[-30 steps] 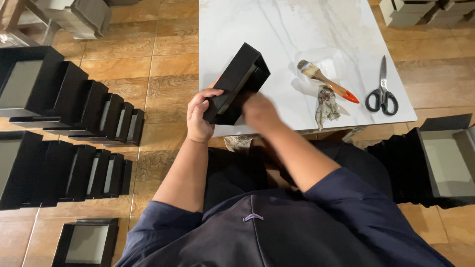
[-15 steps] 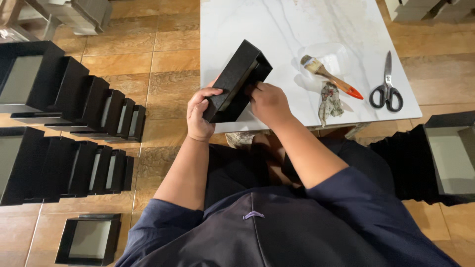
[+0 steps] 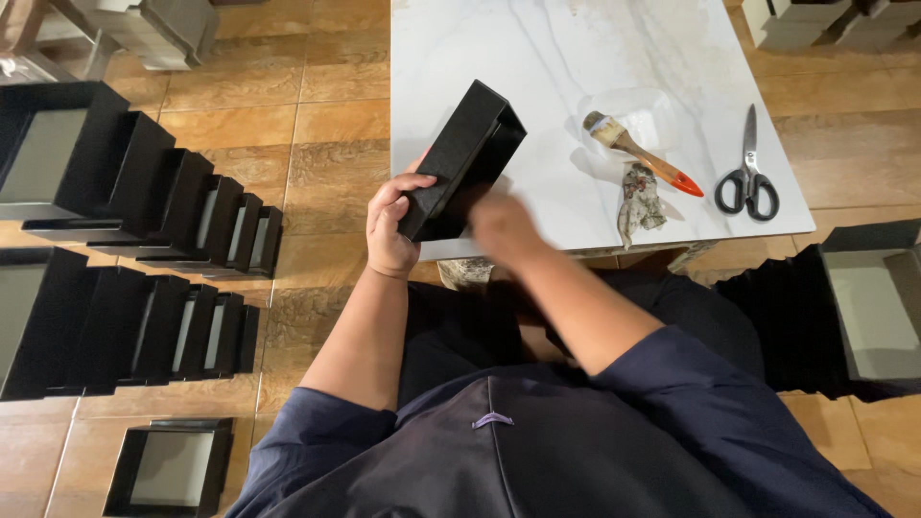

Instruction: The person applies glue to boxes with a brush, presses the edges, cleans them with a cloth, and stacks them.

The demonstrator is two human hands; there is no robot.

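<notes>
- The black box (image 3: 462,161) is held in the air over the near left corner of the white marble bench (image 3: 499,38), tilted, with its long axis running from about 7 o'clock near the hands up to about 1 o'clock at its far end.
- The left hand (image 3: 391,225) is wrapped around the lower end of the box, fingers curled over its near edge, thumb side toward the bench; it bears the box.
- The right hand (image 3: 501,225) sits just beside the same lower end, at 3 o'clock of the left hand and touching or very near the box's open side. It is blurred, so whether it is pinching or only pressing the box cannot be told.
- Both hands are at the box's low end; the high end stands free, pointing away over the bench.
- At 3 o'clock of the box, well apart on the bench, lie a paintbrush (image 3: 641,155) with an orange handle, a crumpled rag (image 3: 639,200) just below it, and black-handled scissors (image 3: 748,173) farther right.
- At 9 o'clock, on the tiled floor (image 3: 317,125), rows of black boxes (image 3: 144,206) stand on edge; more are at 3 o'clock past the knee.
</notes>
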